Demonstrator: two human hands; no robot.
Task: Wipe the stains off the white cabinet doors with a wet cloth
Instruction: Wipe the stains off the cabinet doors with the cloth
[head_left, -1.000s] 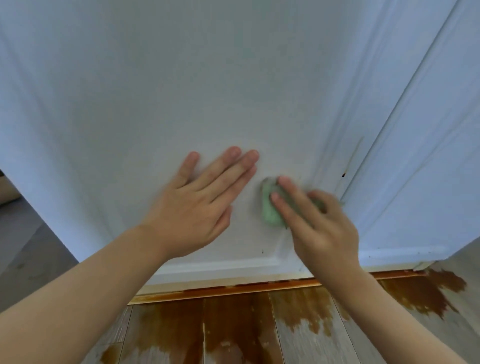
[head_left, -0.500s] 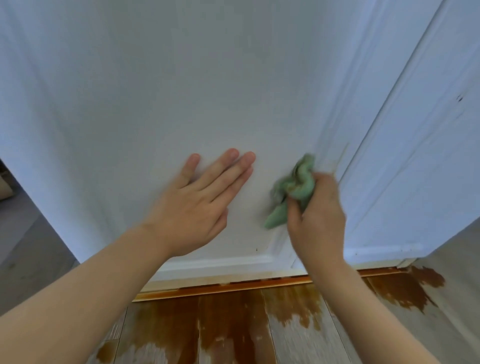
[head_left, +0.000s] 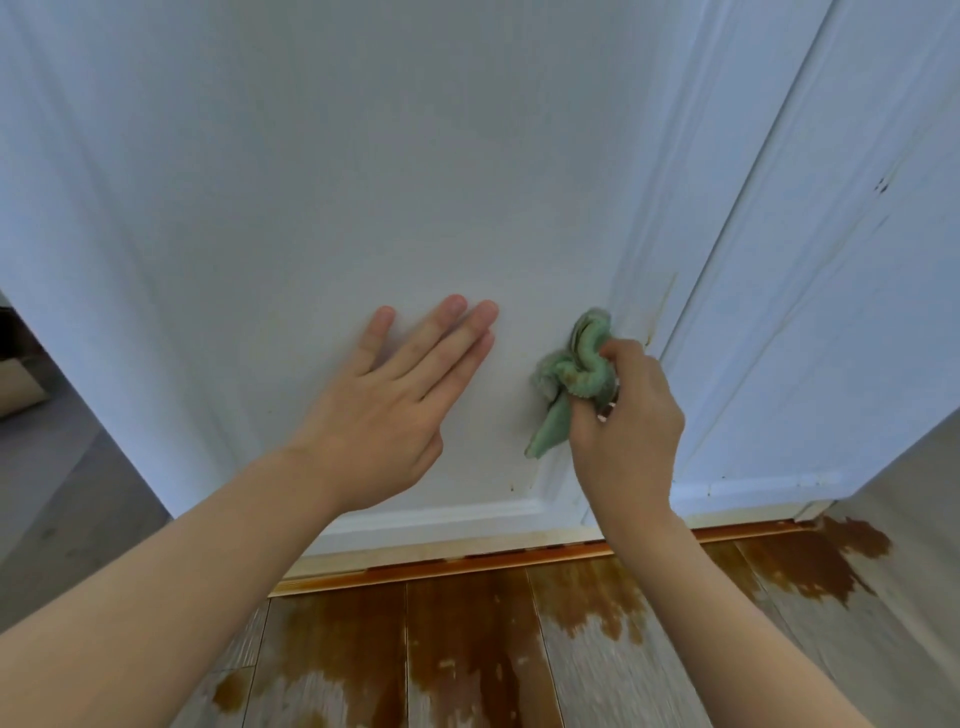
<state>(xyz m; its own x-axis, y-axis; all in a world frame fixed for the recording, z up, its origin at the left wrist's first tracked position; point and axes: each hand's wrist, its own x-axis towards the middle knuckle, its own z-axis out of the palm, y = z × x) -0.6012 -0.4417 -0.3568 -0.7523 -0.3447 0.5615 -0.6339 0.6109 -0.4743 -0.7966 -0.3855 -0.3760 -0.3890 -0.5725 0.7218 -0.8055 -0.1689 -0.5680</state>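
A white cabinet door (head_left: 363, 182) fills most of the view, with a second white door (head_left: 831, 312) to its right. My left hand (head_left: 384, 410) lies flat on the left door, fingers straight. My right hand (head_left: 628, 436) grips a bunched green cloth (head_left: 576, 374) against the door's lower right, by the raised moulding. A faint yellowish streak (head_left: 662, 306) runs down the door's right edge just above the cloth. Small dark specks (head_left: 881, 185) mark the right door, and tiny specks (head_left: 512, 488) sit near the left door's bottom.
Brown liquid stains (head_left: 467, 639) spread over the pale wooden floor below the doors, with another patch (head_left: 810, 561) at the right. An orange-brown strip (head_left: 519, 564) runs along the base of the cabinet. Grey floor and a box edge (head_left: 21, 384) lie at the far left.
My right hand went from pressing the cloth flat with straight fingers to gripping it bunched, lifted slightly up toward the door's right edge. The left hand has stayed flat in place.
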